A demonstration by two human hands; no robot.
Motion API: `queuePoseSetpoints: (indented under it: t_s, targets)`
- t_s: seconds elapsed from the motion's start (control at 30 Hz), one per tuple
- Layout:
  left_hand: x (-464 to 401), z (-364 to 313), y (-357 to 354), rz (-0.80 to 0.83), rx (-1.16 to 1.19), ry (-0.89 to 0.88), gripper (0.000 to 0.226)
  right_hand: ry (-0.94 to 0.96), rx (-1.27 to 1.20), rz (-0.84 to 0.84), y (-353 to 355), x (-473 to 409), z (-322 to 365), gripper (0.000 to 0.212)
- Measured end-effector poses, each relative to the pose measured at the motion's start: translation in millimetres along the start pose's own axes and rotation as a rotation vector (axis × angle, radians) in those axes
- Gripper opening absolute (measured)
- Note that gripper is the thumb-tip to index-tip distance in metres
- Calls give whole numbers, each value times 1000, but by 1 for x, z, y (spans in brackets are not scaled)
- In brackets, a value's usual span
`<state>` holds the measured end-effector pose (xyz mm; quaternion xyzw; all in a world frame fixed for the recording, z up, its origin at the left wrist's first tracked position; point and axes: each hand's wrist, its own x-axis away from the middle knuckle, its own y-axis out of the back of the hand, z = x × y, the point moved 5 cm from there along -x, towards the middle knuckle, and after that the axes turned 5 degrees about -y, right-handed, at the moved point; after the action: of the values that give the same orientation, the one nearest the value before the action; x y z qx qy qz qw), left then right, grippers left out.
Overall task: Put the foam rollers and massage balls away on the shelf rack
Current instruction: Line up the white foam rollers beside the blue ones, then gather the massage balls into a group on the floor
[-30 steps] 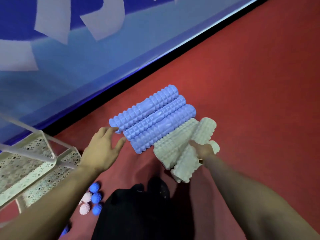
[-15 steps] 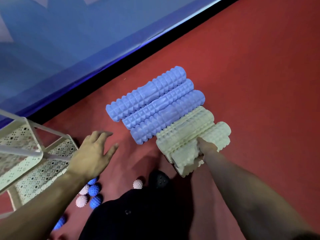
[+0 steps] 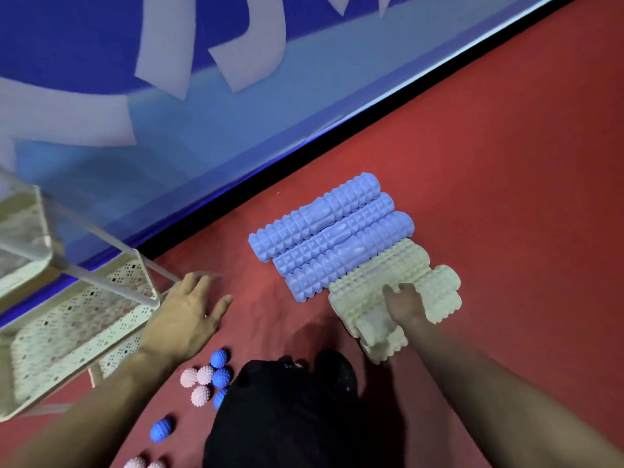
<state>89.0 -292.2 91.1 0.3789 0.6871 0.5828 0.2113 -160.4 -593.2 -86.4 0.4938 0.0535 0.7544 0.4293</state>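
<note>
Three blue ridged foam rollers (image 3: 331, 231) lie side by side on the red floor. Cream foam rollers (image 3: 439, 292) lie against them on the near side, one resting across the others. My right hand (image 3: 405, 305) grips that top cream roller (image 3: 374, 327). My left hand (image 3: 189, 315) hovers open with its fingers spread, between the blue rollers and the cream perforated shelf rack (image 3: 84, 319) at the left. Spiky pink and blue massage balls (image 3: 209, 376) are clustered on the floor below my left wrist. A single blue ball (image 3: 162, 430) lies nearer to me.
A blue wall banner (image 3: 169, 130) with a black base strip runs diagonally behind the rollers. Open red floor (image 3: 506, 163) stretches to the right. My dark-clothed leg (image 3: 287, 417) fills the bottom centre. More pink balls (image 3: 135, 463) sit at the bottom edge.
My left hand has drawn back from the end of the blue rollers toward the rack. My right hand has stayed on the cream roller, which has shifted slightly.
</note>
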Motion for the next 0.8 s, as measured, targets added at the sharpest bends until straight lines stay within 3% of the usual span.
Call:
queuePoseSetpoints:
  t_s: [0.2,0.3,0.37,0.5,0.8]
  targets:
    - [78,13,70,-83,-57,81,55,499,126,260,-21,131,111,54]
    - [121,19,101,-115,-105,106,73,700,250,370,-39,206,146,41]
    - [150,23,120,-138,-133,151,70,830,377,383,-53,250,160,33]
    - [209,36,148,-207,-91,200,82,1107,661,314,-77,331,171,57]
    - [309,46,182,-283,-14,291,79,1418,947,173,-95,476,162,57]
